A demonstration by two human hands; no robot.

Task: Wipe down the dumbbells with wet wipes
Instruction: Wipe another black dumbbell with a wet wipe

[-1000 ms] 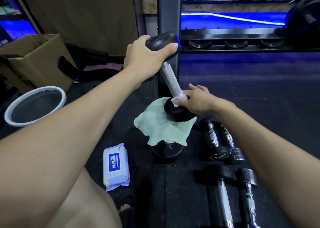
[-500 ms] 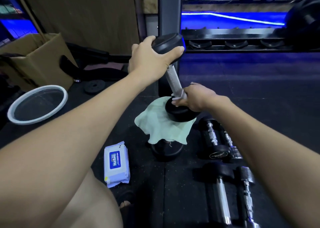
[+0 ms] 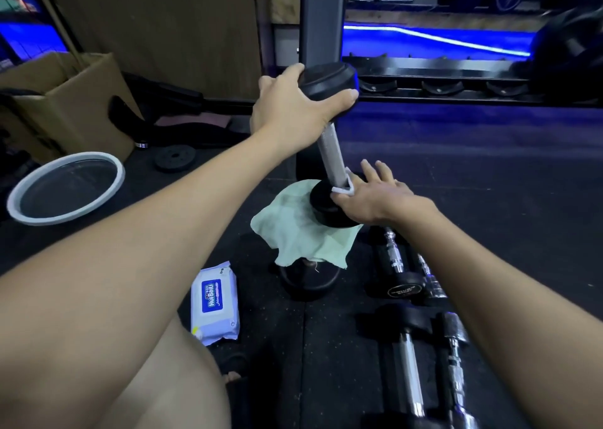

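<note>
I hold a black dumbbell [image 3: 330, 154] tilted and nearly upright. Its lower head stands on a pale green cloth [image 3: 290, 229]. My left hand [image 3: 293, 108] grips the upper head from the left. My right hand [image 3: 375, 196] lies at the foot of the metal handle with its fingers stretched straight. It presses a white wet wipe [image 3: 344, 187] against the handle just above the lower head. The wet wipes pack [image 3: 213, 304], white with a blue label, lies on the floor to the left.
The cloth drapes over another black weight [image 3: 308, 281]. Several chrome-handled dumbbells [image 3: 399, 265] lie on the rubber floor at right and front right. A white-rimmed basin [image 3: 65, 187], cardboard box [image 3: 65, 102] and small weight plate [image 3: 174, 157] sit left. A dumbbell rack [image 3: 424, 79] runs behind.
My right hand has uncurled from round the handle; its fingers now lie straight beside the handle's foot. The dumbbell and my left hand have barely moved.
</note>
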